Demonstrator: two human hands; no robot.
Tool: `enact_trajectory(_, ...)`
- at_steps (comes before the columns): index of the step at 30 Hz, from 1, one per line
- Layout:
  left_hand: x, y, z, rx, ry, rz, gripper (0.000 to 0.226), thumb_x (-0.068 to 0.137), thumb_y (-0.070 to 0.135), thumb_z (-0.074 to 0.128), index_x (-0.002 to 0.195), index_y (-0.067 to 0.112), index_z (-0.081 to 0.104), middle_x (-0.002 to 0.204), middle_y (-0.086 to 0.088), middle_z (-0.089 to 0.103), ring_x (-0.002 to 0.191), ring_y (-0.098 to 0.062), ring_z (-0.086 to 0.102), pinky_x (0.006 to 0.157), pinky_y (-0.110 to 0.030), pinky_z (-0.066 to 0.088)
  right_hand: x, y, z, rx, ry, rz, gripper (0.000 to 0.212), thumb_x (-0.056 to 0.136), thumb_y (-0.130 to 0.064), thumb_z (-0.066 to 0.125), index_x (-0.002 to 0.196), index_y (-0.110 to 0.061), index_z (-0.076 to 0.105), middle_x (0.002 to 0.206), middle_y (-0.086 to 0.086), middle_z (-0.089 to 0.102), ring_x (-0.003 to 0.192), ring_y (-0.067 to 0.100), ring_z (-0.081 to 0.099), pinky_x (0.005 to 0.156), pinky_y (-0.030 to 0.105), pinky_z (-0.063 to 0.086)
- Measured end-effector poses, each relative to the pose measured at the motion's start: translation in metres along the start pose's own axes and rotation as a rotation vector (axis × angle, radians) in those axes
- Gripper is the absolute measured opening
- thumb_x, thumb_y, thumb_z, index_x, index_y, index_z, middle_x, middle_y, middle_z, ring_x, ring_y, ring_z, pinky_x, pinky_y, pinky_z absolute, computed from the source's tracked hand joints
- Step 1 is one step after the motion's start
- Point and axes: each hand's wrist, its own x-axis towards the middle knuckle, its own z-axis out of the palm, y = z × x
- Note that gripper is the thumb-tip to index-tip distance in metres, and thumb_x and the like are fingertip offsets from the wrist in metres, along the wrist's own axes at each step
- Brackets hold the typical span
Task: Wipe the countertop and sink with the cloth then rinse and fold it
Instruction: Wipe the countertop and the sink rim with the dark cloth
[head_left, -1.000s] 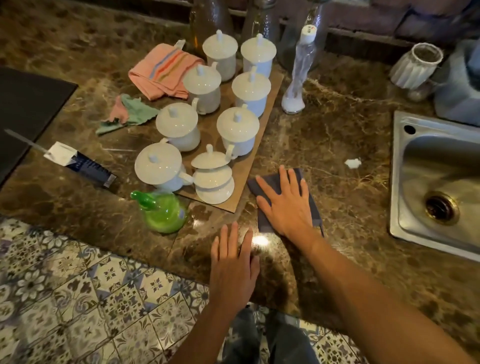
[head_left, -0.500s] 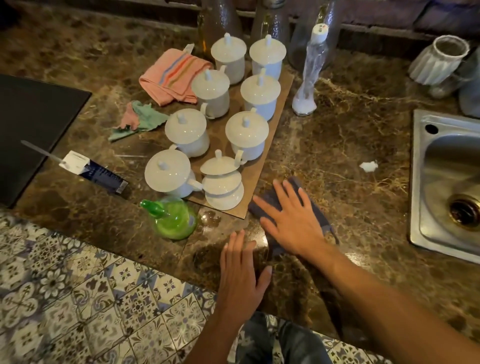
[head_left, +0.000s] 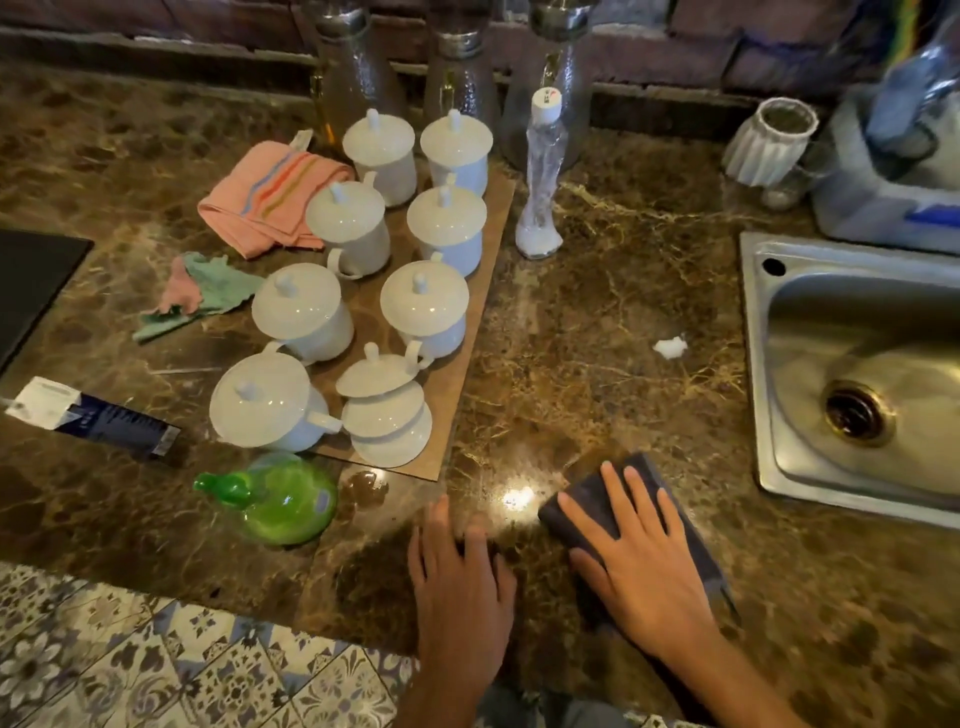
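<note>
A dark grey cloth (head_left: 641, 470) lies flat on the brown marble countertop (head_left: 597, 322) near its front edge. My right hand (head_left: 634, 566) presses down on it with fingers spread, covering most of it. My left hand (head_left: 462, 582) rests flat on the bare counter just to the cloth's left, holding nothing. The steel sink (head_left: 769, 395) sits to the right, its drain (head_left: 854, 413) visible. A wet sheen shows on the counter above the cloth.
A cardboard sheet (head_left: 467, 332) carries several white lidded cups. A green bottle (head_left: 280, 499) lies by the front edge. A clear bottle (head_left: 540, 182), pink towel (head_left: 260, 192), tube (head_left: 98, 415) and white scrap (head_left: 670, 347) are also on the counter.
My right hand has slid the cloth toward me and to the right, away from the cardboard sheet. My left hand has stayed flat on the counter.
</note>
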Motion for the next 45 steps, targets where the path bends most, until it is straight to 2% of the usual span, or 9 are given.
enact_trajectory(4, 0.059, 0.033, 0.005, 0.013, 0.045, 0.305, 0.045, 0.095, 0.022, 0.054, 0.139, 0.014, 0.053, 0.158, -0.017, 0.037, 0.149, -0.029, 0.033, 0.116, -0.051, 0.036, -0.010, 0.019, -0.006, -0.047, -0.064, 0.000, 0.059, 0.101, -0.066, 0.026, 0.156, -0.048, 0.017, 0.166, 0.009, 0.019, 0.152, 0.035, 0.020, 0.118, 0.053, 0.013)
enact_trajectory(9, 0.111, 0.039, 0.018, 0.063, 0.059, 0.379, 0.046, 0.104, 0.022, 0.038, 0.143, 0.003, 0.051, 0.157, -0.022, 0.037, 0.149, -0.033, 0.031, 0.116, -0.050, 0.034, 0.015, 0.031, -0.010, -0.027, -0.125, -0.150, 0.058, 0.099, -0.065, 0.030, 0.152, -0.043, 0.032, 0.168, 0.003, 0.016, 0.153, 0.035, 0.016, 0.118, 0.052, 0.008)
enact_trajectory(21, 0.115, 0.045, 0.023, 0.024, 0.070, 0.182, 0.037, 0.097, 0.018, 0.047, 0.132, 0.008, 0.051, 0.144, -0.016, 0.047, 0.128, -0.035, 0.053, 0.101, -0.050, 0.052, 0.209, 0.019, -0.039, 0.099, 0.020, -0.010, 0.059, 0.103, -0.057, 0.018, 0.159, -0.038, 0.014, 0.169, 0.006, 0.005, 0.155, 0.033, -0.001, 0.123, 0.056, 0.005)
enact_trajectory(29, 0.112, 0.048, 0.018, 0.013, 0.015, 0.114, 0.058, 0.096, 0.032, 0.043, 0.148, 0.007, 0.038, 0.152, -0.017, 0.039, 0.137, -0.033, 0.046, 0.103, -0.043, 0.050, 0.268, -0.005, -0.047, 0.020, 0.008, -0.150, 0.062, 0.103, -0.058, 0.023, 0.159, -0.035, 0.011, 0.169, 0.010, 0.004, 0.154, 0.038, -0.001, 0.122, 0.059, 0.002)
enact_trajectory(33, 0.110, 0.048, 0.016, -0.014, 0.026, 0.083, 0.061, 0.098, 0.038, 0.040, 0.150, 0.009, 0.032, 0.152, -0.017, 0.037, 0.135, -0.034, 0.047, 0.102, -0.046, 0.053, 0.237, -0.005, -0.040, 0.007, 0.008, -0.325, 0.059, 0.104, -0.056, 0.021, 0.159, -0.036, 0.011, 0.169, 0.011, 0.003, 0.154, 0.038, -0.002, 0.123, 0.057, 0.001)
enact_trajectory(36, 0.108, 0.045, 0.016, -0.068, 0.077, 0.041, 0.066, 0.096, 0.047, 0.040, 0.149, 0.009, 0.031, 0.150, -0.017, 0.037, 0.134, -0.032, 0.042, 0.102, -0.046, 0.051, 0.204, -0.002, -0.037, -0.005, -0.088, -0.514, 0.057, 0.104, -0.054, 0.019, 0.158, -0.044, 0.002, 0.169, 0.006, -0.007, 0.154, 0.032, -0.014, 0.123, 0.053, -0.009)
enact_trajectory(38, 0.108, 0.044, 0.016, -0.051, 0.082, 0.060, 0.068, 0.098, 0.049, 0.042, 0.151, 0.009, 0.031, 0.150, -0.020, 0.038, 0.135, -0.034, 0.043, 0.102, -0.047, 0.050, 0.214, 0.004, -0.043, 0.022, -0.080, -0.545, 0.053, 0.104, -0.056, 0.017, 0.156, -0.048, 0.009, 0.170, 0.002, -0.001, 0.155, 0.029, -0.009, 0.124, 0.051, -0.008)
enact_trajectory(41, 0.114, 0.045, 0.016, 0.046, 0.025, 0.081, 0.077, 0.093, 0.055, 0.040, 0.156, 0.013, 0.026, 0.157, -0.018, 0.033, 0.143, -0.036, 0.038, 0.108, -0.047, 0.044, 0.257, 0.015, -0.050, 0.009, 0.004, -0.468, 0.051, 0.104, -0.058, 0.020, 0.154, -0.049, 0.022, 0.168, 0.002, 0.014, 0.155, 0.030, 0.005, 0.124, 0.050, -0.001)
enact_trajectory(45, 0.118, 0.045, 0.016, 0.107, -0.014, 0.085, 0.078, 0.094, 0.060, 0.035, 0.159, 0.020, 0.018, 0.165, -0.011, 0.023, 0.151, -0.030, 0.025, 0.118, -0.044, 0.028, 0.288, 0.021, -0.054, 0.008, 0.007, -0.309, 0.054, 0.104, -0.059, 0.012, 0.156, -0.047, 0.014, 0.169, 0.001, 0.009, 0.155, 0.030, 0.002, 0.124, 0.053, 0.002)
